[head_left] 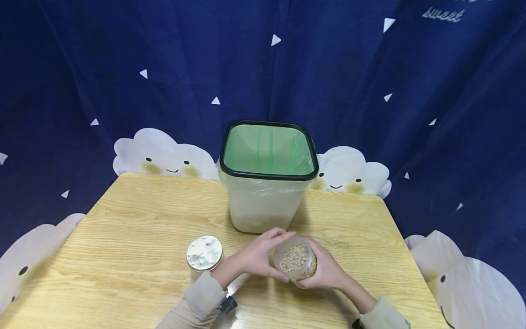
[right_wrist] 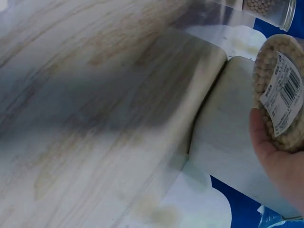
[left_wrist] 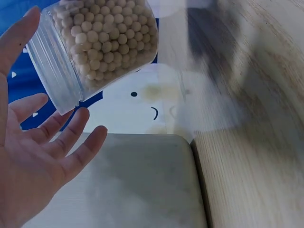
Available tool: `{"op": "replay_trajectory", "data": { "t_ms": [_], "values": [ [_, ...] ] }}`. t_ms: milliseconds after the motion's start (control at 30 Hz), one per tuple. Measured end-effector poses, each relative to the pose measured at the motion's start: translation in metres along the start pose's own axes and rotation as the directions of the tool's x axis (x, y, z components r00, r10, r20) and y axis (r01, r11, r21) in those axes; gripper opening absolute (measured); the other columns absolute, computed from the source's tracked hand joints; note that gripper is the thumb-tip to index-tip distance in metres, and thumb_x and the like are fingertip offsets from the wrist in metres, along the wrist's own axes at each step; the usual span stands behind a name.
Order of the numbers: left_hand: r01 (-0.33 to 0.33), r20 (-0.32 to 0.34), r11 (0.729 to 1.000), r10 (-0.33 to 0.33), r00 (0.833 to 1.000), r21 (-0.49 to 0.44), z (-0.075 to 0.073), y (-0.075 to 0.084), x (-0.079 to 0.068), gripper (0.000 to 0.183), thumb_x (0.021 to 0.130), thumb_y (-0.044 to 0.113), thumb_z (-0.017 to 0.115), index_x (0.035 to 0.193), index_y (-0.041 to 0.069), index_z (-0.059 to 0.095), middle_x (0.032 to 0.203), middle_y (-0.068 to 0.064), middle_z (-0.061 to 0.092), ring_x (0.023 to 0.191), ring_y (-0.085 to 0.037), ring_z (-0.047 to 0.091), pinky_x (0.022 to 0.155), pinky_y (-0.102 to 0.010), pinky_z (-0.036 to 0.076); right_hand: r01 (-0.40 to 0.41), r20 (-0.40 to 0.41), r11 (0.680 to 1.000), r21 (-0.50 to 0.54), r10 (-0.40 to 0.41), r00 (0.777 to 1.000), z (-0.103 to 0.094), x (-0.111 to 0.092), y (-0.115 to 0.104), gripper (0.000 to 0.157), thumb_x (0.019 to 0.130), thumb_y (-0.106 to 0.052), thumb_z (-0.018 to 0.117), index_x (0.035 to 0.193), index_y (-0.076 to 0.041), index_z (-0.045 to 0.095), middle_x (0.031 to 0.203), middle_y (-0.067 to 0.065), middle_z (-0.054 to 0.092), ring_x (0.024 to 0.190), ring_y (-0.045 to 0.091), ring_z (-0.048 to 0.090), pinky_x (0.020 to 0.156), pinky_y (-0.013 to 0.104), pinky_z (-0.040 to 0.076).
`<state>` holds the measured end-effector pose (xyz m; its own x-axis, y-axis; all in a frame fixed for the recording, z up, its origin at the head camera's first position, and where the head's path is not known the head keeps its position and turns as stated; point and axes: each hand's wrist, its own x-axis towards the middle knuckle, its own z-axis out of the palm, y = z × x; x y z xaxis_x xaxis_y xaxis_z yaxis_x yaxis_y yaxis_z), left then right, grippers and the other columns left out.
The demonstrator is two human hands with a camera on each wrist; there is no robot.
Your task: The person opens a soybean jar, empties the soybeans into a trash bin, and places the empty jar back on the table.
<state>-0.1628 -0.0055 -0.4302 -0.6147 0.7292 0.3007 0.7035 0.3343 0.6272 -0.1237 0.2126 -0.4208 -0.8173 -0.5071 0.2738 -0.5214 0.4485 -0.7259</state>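
Observation:
A clear plastic jar (head_left: 294,258) of small beige balls is tilted above the table, its wide threaded mouth towards my left hand. My right hand (head_left: 327,268) grips the jar around its body, and a barcode label (right_wrist: 286,95) shows on its base in the right wrist view. My left hand (head_left: 258,257) is at the mouth, thumb on one side and fingers on the other. In the left wrist view those fingers (left_wrist: 71,137) are spread; the thumb tip is by the rim, and contact is unclear. The balls (left_wrist: 111,40) sit inside the jar.
Behind my hands stands a white bin (head_left: 267,201) with a black rim and a bag lining. A silver lid (head_left: 204,252) is left of my left wrist; the right wrist view shows a second jar (right_wrist: 259,5) of balls. A blue curtain (head_left: 246,59) hangs behind the wooden table (head_left: 135,228).

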Motion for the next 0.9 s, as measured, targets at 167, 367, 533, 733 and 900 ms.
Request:
{"op": "replay_trajectory", "data": {
  "t_ms": [167,367,533,733,900],
  "values": [
    [-0.018,-0.018,0.998,0.019,1.000,0.065,0.003,0.000,0.000,0.096,0.057,0.040,0.084,0.138,0.015,0.040,0.119,0.001,0.043,0.107,-0.011,0.046,0.091,-0.028,0.041,0.040,0.002,0.996,-0.077,-0.040,0.999,-0.001,0.001,-0.005,0.085,0.047,-0.010,0.081,0.122,0.007,0.044,0.108,0.015,0.056,0.091,0.022,0.055,0.075,0.035,0.049],
    [-0.016,-0.050,0.992,0.022,0.999,0.126,0.002,0.000,0.002,0.095,0.052,0.045,0.085,0.133,0.018,0.044,0.103,0.003,0.046,0.092,-0.009,0.048,0.082,-0.023,0.044,0.021,0.010,0.997,-0.081,-0.021,1.000,0.004,-0.001,0.012,0.089,0.048,-0.012,0.083,0.126,0.003,0.043,0.108,0.014,0.058,0.091,0.022,0.057,0.074,0.035,0.050],
    [-0.020,-0.061,0.988,0.029,0.998,0.153,0.001,-0.001,0.002,0.094,0.049,0.049,0.084,0.130,0.021,0.045,0.097,0.004,0.045,0.086,-0.007,0.047,0.077,-0.022,0.044,0.017,0.001,0.991,-0.131,-0.017,1.000,0.009,-0.002,0.029,0.094,0.046,-0.022,0.085,0.129,-0.006,0.043,0.113,0.005,0.057,0.094,0.020,0.056,0.076,0.036,0.050],
    [-0.037,-0.083,0.985,0.052,0.995,0.168,0.001,-0.003,0.002,0.094,0.047,0.048,0.085,0.127,0.019,0.046,0.094,0.003,0.045,0.081,-0.008,0.047,0.071,-0.019,0.044,0.019,0.000,0.992,-0.127,-0.019,1.000,0.008,0.000,0.026,0.093,0.049,-0.026,0.085,0.130,-0.009,0.043,0.114,0.002,0.056,0.096,0.019,0.056,0.078,0.038,0.049],
    [-0.024,-0.099,0.984,0.042,0.994,0.174,0.002,-0.003,0.001,0.094,0.046,0.051,0.084,0.127,0.020,0.046,0.094,0.004,0.045,0.080,-0.008,0.048,0.069,-0.018,0.043,0.000,-0.009,0.989,-0.147,-0.002,1.000,0.009,0.001,0.022,0.094,0.047,-0.026,0.085,0.129,-0.009,0.043,0.113,0.001,0.056,0.095,0.019,0.056,0.077,0.037,0.050]
  ]
}}
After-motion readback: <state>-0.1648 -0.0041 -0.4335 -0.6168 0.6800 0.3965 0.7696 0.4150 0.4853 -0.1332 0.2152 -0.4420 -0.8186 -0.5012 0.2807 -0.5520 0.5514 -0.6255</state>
